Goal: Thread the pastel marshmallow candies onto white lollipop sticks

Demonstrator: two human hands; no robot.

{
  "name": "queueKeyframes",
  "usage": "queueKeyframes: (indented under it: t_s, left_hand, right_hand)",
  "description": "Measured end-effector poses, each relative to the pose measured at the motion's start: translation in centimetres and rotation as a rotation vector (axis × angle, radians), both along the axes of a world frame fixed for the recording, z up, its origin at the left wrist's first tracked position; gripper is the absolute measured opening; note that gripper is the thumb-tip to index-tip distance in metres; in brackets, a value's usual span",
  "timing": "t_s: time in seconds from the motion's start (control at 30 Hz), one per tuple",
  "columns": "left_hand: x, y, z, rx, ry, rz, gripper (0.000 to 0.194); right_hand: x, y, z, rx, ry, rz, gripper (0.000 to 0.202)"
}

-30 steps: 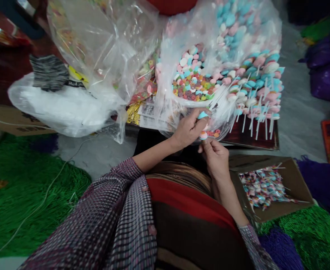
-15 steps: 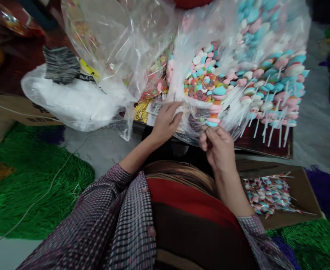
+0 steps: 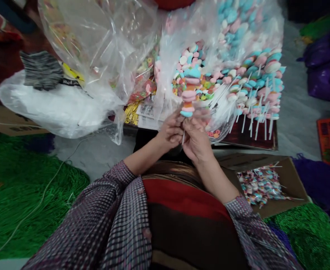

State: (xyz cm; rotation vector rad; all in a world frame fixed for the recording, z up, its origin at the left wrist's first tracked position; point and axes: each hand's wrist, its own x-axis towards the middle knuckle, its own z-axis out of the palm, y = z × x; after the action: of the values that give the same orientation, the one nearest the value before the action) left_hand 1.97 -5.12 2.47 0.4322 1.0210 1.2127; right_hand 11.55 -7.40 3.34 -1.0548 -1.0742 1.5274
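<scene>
Upright in front of me is a candy skewer [image 3: 189, 94], with pink, blue and orange sweets stacked on a white stick [image 3: 184, 137]. My right hand [image 3: 197, 137] is closed around the stick just below the lowest blue sweet. From the other side, my left hand [image 3: 170, 131] pinches with curled fingers at the same spot, touching the right fingertips. Whether a clear wrapper covers the sweets, I cannot tell. Behind the skewer lie loose marshmallow sweets [image 3: 192, 56] and small ring candies [image 3: 206, 93] in clear plastic.
Finished-looking candy skewers [image 3: 256, 90] are piled at the table's right edge. A cardboard box [image 3: 294, 187] of wrapped sweets stands below. On the left lie a white plastic bag [image 3: 49, 108], a grey glove [image 3: 41, 70] and gold ties [image 3: 131, 114]. Green strands [image 3: 27, 195] cover the floor.
My left hand has moved from the plastic at the left to the skewer's base. My right hand has brought the skewer left and more of it now shows. The view has shifted right.
</scene>
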Motion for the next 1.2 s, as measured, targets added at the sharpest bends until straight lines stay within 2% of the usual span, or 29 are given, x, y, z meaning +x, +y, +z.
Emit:
queueKeyframes:
  t_s: [0.1,0.17,0.23,0.4,0.43,0.53,0.6,0.63,0.73,0.77,0.83,0.93,1.03,1.1,1.2]
  left_hand:
    - [2.3,-0.9,0.5,-0.054,-0.177,-0.140,0.043]
    - [2.7,-1.2,1.1,-0.021,-0.349,-0.228,0.046]
    - [2.2,-1.1,1.7,0.020,-0.442,-0.260,0.046]
    - [0.5,-0.3,2.7,0.004,-0.365,-0.040,0.051]
    - [0.2,-0.3,2.7,0.023,-0.319,-0.037,0.047]
    - [-1.5,-1.2,1.9,0.246,-0.076,-0.189,0.030]
    - [-3.7,-1.7,1.0,0.442,0.187,-0.278,0.051]
    - [-5.1,-1.8,0.5,0.525,0.381,-0.254,0.055]
    - [-9.1,-1.0,-1.0,0.586,1.048,0.020,0.051]
    - [-10.0,-0.4,-1.6,0.585,1.190,0.043,0.055]
    - [-10.6,1.1,-2.7,0.600,1.373,0.006,0.065]
    - [-8.9,3.8,-4.2,0.638,1.475,-0.129,0.072]
    - [-5.7,6.5,-5.0,0.720,1.440,-0.272,0.055]
    - [-3.5,8.0,-4.9,0.753,1.374,-0.329,0.042]
    - [-0.5,9.6,-4.2,0.751,1.233,-0.372,0.042]
  right_hand:
    - [0.4,2.5,0.2,0.128,-0.041,-0.116,0.043]
    - [0.9,3.7,0.1,0.195,-0.052,-0.170,0.042]
    - [1.1,4.1,-0.2,0.218,-0.053,-0.191,0.041]
    - [-0.1,3.0,-0.9,0.157,-0.067,-0.167,0.047]
    - [-0.3,3.0,-1.1,0.158,-0.060,-0.171,0.048]
    - [0.0,3.6,-1.7,0.186,-0.009,-0.228,0.046]
    - [0.8,3.8,-1.8,0.199,0.038,-0.269,0.043]
    - [1.3,3.7,-1.7,0.197,0.061,-0.280,0.041]
    - [2.4,2.6,-1.2,0.169,0.097,-0.283,0.036]
    - [2.6,2.3,-1.0,0.156,0.096,-0.285,0.034]
    - [3.0,1.7,-0.6,0.140,0.088,-0.291,0.033]
    - [3.4,1.4,-0.3,0.132,0.079,-0.292,0.031]
    - [3.6,1.6,-0.7,0.123,0.077,-0.287,0.033]
    - [3.7,1.9,-1.4,0.115,0.077,-0.296,0.035]
    - [3.8,2.2,-2.6,0.096,0.090,-0.313,0.037]
